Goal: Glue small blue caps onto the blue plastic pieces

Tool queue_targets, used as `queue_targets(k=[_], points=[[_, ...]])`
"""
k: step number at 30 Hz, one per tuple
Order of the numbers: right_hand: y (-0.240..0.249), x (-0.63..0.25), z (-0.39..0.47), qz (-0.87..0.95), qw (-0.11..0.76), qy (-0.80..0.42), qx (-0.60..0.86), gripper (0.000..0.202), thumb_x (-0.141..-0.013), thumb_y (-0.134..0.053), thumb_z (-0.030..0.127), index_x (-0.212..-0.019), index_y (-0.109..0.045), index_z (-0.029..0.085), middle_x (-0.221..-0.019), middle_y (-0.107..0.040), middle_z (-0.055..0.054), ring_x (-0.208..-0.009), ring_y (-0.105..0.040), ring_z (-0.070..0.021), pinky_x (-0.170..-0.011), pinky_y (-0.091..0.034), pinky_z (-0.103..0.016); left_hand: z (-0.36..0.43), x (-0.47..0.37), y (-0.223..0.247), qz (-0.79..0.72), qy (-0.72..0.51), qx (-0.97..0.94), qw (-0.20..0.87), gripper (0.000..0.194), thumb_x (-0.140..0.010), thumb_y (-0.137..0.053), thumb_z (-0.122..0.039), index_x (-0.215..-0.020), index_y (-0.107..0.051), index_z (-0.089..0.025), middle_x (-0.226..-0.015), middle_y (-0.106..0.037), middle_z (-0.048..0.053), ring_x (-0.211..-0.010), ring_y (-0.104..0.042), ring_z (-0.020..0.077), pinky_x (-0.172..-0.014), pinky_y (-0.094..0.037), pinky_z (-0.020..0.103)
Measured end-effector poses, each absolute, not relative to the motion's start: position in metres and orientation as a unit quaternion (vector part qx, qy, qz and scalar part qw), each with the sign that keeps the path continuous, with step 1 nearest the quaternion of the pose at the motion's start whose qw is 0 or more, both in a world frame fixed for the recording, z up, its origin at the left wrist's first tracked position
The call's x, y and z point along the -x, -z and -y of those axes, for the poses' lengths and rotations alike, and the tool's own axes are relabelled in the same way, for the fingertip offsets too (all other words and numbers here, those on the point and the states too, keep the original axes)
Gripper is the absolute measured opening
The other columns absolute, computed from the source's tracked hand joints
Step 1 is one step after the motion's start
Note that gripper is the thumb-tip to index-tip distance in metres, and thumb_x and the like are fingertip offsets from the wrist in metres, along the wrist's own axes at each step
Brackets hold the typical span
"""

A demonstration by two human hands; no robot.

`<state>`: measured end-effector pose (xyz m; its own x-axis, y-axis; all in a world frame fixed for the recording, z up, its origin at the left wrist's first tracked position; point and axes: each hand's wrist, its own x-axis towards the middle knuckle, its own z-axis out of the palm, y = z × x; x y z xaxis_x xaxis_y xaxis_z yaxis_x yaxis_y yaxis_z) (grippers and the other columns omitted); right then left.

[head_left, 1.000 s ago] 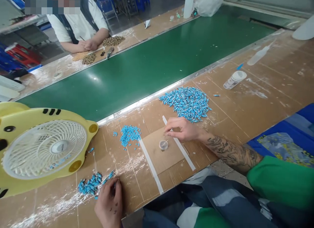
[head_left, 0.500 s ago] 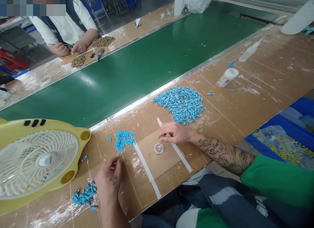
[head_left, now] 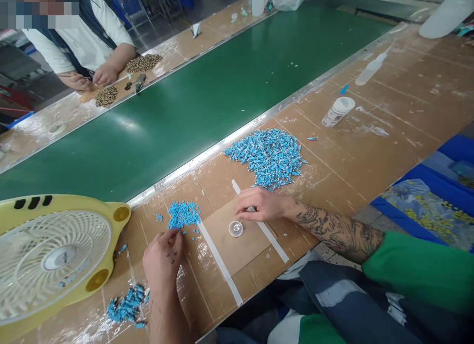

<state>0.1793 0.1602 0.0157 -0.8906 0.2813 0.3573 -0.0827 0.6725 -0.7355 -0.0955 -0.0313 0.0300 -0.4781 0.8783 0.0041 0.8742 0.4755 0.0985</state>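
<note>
My right hand (head_left: 261, 204) is closed in a pinch on a thin pale stick (head_left: 240, 218), its tip at a small round clear dish (head_left: 236, 229). The dish sits on a cardboard sheet (head_left: 218, 245) bordered by strips of white tape. My left hand (head_left: 163, 255) has its fingertips bent together at the near edge of a pile of tiny blue pieces (head_left: 183, 213); what they hold, if anything, is hidden. Beyond my right hand lies a large heap of slim blue pieces with whitish ends (head_left: 272, 156). A smaller heap of blue pieces (head_left: 128, 303) rests left of my left wrist.
A yellow fan (head_left: 122, 214) stands at the left. Past the table edge runs a green belt (head_left: 207, 102), with a co-worker's hands (head_left: 105, 75) beyond it. A white bottle (head_left: 338, 111) and a squeeze bottle (head_left: 372, 70) are at the right, above blue bins (head_left: 392, 206).
My left hand has moved up to the pile of tiny blue pieces. My right hand stays at the dish with little change. The whole view has shifted slightly.
</note>
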Motion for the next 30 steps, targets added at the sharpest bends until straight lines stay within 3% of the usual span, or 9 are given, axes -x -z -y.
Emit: queue_targets(k=[6,10,17,27,30], points=[[-0.016,-0.179,-0.161,0.886,0.221,-0.404,0.051,0.019,-0.092,-0.057,0.025,-0.090,-0.071,0.013,-0.078,-0.067,-0.005,-0.077,-0.059,-0.0137,-0.075,-0.045,-0.026,0.028,0.096,-0.028,-0.849,-0.008,-0.527,0.036,0.026,-0.088,-0.049,-0.034,-0.084,-0.071,-0.021,-0.083,-0.071,0.006,-0.074,-0.063,0.0221,-0.066,-0.038,0.030],[-0.016,-0.179,-0.160,0.886,0.222,-0.405,0.050,0.019,-0.092,-0.058,0.025,-0.089,-0.072,0.013,-0.078,-0.067,-0.005,-0.076,-0.059,-0.0137,-0.075,-0.046,-0.026,0.037,0.099,-0.025,-0.832,-0.045,-0.549,0.072,0.025,-0.088,-0.051,-0.035,-0.086,-0.072,-0.022,-0.080,-0.070,0.003,-0.074,-0.064,0.0195,-0.067,-0.040,0.028],[-0.013,-0.178,-0.160,0.887,0.226,-0.400,0.049,0.017,-0.091,-0.060,0.024,-0.088,-0.072,0.013,-0.076,-0.067,-0.004,-0.075,-0.058,-0.0138,-0.074,-0.045,-0.026,0.054,0.097,-0.026,-0.829,-0.094,-0.550,0.032,0.022,-0.088,-0.054,-0.036,-0.090,-0.071,-0.022,-0.077,-0.066,0.002,-0.068,-0.061,0.0169,-0.065,-0.040,0.026],[-0.013,-0.179,-0.161,0.887,0.224,-0.400,0.049,0.018,-0.091,-0.058,0.024,-0.088,-0.072,0.013,-0.076,-0.066,-0.004,-0.074,-0.057,-0.0132,-0.074,-0.044,-0.025,0.039,0.103,-0.029,-0.791,0.027,-0.610,0.038,0.027,-0.091,-0.047,-0.035,-0.090,-0.070,-0.022,-0.083,-0.072,0.005,-0.082,-0.062,0.0236,-0.070,-0.040,0.030],[-0.012,-0.179,-0.161,0.886,0.227,-0.401,0.046,0.017,-0.091,-0.059,0.024,-0.087,-0.072,0.014,-0.075,-0.066,-0.003,-0.074,-0.057,-0.0134,-0.074,-0.044,-0.025,0.028,0.095,-0.043,-0.788,0.099,-0.605,0.054,0.030,-0.093,-0.041,-0.035,-0.088,-0.068,-0.023,-0.084,-0.071,0.007,-0.083,-0.063,0.0245,-0.066,-0.039,0.030]])
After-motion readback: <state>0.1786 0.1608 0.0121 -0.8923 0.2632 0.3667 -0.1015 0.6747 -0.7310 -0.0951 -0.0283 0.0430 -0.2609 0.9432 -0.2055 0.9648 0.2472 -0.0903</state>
